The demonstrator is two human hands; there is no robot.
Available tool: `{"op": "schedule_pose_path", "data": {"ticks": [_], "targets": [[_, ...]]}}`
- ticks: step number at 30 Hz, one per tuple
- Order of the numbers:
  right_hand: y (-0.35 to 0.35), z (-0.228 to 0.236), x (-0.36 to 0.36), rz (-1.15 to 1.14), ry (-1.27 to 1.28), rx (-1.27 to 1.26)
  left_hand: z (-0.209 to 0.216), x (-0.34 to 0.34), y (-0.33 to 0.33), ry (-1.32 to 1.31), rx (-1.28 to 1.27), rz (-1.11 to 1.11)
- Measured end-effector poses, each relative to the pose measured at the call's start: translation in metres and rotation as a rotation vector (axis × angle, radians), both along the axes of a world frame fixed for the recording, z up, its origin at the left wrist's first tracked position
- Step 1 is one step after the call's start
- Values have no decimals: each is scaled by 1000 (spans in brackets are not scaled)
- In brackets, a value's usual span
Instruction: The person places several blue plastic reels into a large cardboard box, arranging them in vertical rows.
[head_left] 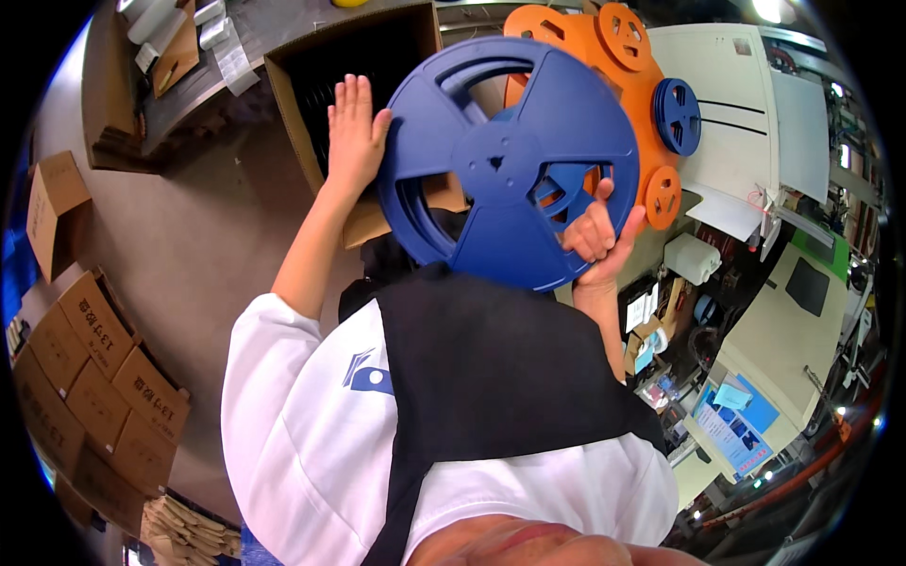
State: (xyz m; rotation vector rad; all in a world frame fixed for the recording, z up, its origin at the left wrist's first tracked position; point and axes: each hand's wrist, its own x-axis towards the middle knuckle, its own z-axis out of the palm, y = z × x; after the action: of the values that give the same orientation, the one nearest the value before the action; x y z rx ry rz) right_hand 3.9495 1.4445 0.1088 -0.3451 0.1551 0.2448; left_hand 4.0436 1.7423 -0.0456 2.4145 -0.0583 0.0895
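Big blue reel (514, 156) up at 12 o'clock, held in front of the body. Right hand (599, 241) pinches its rim at the reel's 4 o'clock, fingers through a cutout, thumb outside. Left hand (357, 141) at the reel's 9 o'clock edge, fingers straight, thumb out by the rim. Open cardboard box (293, 118) at 11 o'clock, behind both; dark inside, seemingly black ridged stuff in it. Stacked closed cartons (99, 406) at 8 o'clock. White jug (692, 258) at 3 o'clock. Orange stand (637, 94), 1 o'clock.

smooth plastic reel (511, 181), matt cardboard cartons (98, 403), matt cloth apron (510, 368)
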Motion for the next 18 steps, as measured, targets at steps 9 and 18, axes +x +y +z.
{"op": "schedule_pose_path", "data": {"ticks": [9,18], "targets": [[8,14,36,-47,-86,-237,62,-40,-43,81,-335,-70],[62,30,34,80,-121,-994,71,-38,-52,610,-1638,-4]]}}
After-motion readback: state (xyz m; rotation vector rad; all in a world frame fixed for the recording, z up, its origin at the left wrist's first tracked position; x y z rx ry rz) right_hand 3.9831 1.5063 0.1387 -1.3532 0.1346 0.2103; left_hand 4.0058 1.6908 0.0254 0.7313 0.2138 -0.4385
